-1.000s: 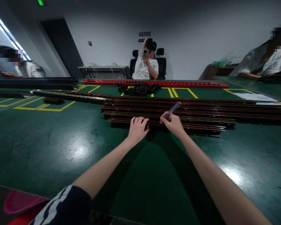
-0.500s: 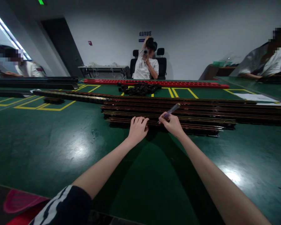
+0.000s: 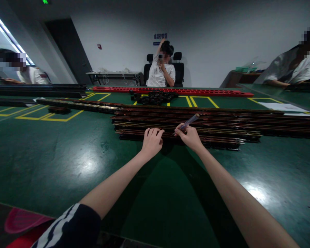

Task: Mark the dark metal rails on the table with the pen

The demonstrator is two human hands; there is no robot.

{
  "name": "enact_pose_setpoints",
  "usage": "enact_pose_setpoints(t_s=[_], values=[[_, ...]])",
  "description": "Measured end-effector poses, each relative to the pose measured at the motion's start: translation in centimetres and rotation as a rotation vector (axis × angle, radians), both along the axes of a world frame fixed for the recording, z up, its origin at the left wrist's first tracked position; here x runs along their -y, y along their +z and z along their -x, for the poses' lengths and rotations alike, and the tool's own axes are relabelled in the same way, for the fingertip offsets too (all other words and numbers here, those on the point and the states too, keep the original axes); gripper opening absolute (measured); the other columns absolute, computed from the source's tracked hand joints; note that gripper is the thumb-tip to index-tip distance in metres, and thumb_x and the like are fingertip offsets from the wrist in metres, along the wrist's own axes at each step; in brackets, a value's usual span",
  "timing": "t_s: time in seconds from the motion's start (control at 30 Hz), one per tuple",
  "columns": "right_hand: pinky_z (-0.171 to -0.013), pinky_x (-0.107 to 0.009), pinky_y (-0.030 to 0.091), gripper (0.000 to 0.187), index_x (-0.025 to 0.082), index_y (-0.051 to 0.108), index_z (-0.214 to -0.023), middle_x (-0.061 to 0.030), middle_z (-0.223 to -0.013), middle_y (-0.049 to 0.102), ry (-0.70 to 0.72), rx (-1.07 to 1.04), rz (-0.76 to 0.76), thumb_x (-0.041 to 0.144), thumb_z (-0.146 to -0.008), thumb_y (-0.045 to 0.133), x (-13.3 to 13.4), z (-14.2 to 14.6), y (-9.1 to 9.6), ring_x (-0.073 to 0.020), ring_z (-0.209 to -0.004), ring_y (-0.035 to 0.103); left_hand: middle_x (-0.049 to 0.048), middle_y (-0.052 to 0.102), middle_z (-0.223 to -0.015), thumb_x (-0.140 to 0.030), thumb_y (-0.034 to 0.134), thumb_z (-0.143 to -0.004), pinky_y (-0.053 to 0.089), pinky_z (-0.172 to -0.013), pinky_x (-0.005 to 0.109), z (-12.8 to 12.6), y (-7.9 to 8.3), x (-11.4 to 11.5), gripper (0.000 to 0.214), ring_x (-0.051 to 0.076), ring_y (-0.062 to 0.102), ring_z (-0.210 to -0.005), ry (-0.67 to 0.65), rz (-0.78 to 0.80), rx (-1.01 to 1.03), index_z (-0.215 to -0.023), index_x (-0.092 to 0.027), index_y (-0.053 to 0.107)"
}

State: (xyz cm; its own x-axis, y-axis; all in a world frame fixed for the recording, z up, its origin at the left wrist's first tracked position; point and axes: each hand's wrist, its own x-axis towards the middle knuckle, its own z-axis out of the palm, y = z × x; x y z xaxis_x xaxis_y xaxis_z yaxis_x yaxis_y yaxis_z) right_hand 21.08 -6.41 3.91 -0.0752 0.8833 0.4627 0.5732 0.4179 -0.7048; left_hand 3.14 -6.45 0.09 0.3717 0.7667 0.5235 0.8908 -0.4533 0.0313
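Note:
Before me a bundle of long, thin dark strips (image 3: 217,132) with coppery edges lies side by side across the table. My left hand (image 3: 152,140) rests on the nearest strips, its bent fingers slightly apart over them and the thumb by their front edge. Pinched between the fingers of my right hand (image 3: 189,137) is a pen (image 3: 191,120). It tilts with the upper end to the right and the tip down at the front strips; whether the tip touches them I cannot tell.
Behind the strips lie a pile of small black parts (image 3: 156,97) and a long red slotted rail (image 3: 209,92). Black rails (image 3: 36,91) are at the left, white paper (image 3: 281,107) at the right. Co-workers sit across the green table (image 3: 74,165) and at both sides.
Both hands and the pen stay nearly in place. The front strips appear to have shifted very slightly to the left.

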Motion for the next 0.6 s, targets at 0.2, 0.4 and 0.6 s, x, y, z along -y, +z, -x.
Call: enact_pose_setpoints(t_s=[0.2, 0.4, 0.6], values=[[-0.070, -0.030, 0.049, 0.009, 0.019, 0.060, -0.072, -0.0033, -0.065, 0.069, 0.002, -0.021, -0.011, 0.022, -0.080, 0.056, -0.05, 0.00, -0.11, -0.0199, -0.068, 0.067, 0.0089, 0.061, -0.117, -0.009, 0.046, -0.081, 0.030, -0.108, 0.045, 0.01, 0.10, 0.08, 0.042, 0.024, 0.051, -0.114, 0.005, 0.012, 0.002, -0.120, -0.017, 0.057], [-0.069, -0.030, 0.049, 0.009, 0.019, 0.059, -0.072, -0.0032, -0.063, 0.069, 0.011, -0.036, -0.004, 0.022, -0.079, 0.056, -0.13, -0.03, -0.15, -0.0200, -0.066, 0.067, 0.0096, 0.061, -0.117, -0.008, 0.047, -0.078, 0.030, -0.109, 0.045, -0.03, 0.23, 0.19, 0.043, 0.024, 0.051, -0.115, 0.017, 0.008, 0.010, -0.118, -0.018, 0.058], [-0.068, -0.030, 0.048, 0.009, 0.019, 0.060, -0.072, -0.0037, -0.065, 0.069, 0.018, -0.033, -0.016, 0.023, -0.080, 0.056, -0.16, -0.06, -0.20, -0.0200, -0.066, 0.066, 0.0094, 0.061, -0.117, -0.007, 0.046, -0.078, 0.030, -0.109, 0.046, -0.03, 0.25, 0.22, 0.043, 0.025, 0.050, -0.116, 0.040, 0.010, 0.022, -0.118, -0.017, 0.058]])
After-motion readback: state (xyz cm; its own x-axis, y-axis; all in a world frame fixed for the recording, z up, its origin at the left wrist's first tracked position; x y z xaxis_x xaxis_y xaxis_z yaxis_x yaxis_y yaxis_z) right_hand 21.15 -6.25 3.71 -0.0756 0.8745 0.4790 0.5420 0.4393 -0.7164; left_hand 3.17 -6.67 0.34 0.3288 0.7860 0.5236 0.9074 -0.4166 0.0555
